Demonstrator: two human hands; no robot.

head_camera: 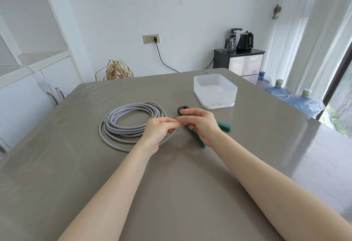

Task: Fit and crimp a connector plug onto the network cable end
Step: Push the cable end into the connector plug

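Note:
A grey network cable point(122, 124) lies coiled on the grey table point(171, 183), left of centre. Its free end runs up into my left hand point(159, 131), which pinches it near the tip. My right hand point(201, 124) meets the left at the cable tip, fingers curled and pinching something small there; the plug itself is too small to make out. A crimping tool point(223, 126) with green handles and a black head lies on the table under and behind my right hand.
A translucent white plastic box point(215, 90) stands at the back right of the table. The table's right edge runs close by, with water bottles point(297, 97) on the floor beyond. A cabinet with kettles point(239, 59) stands by the far wall.

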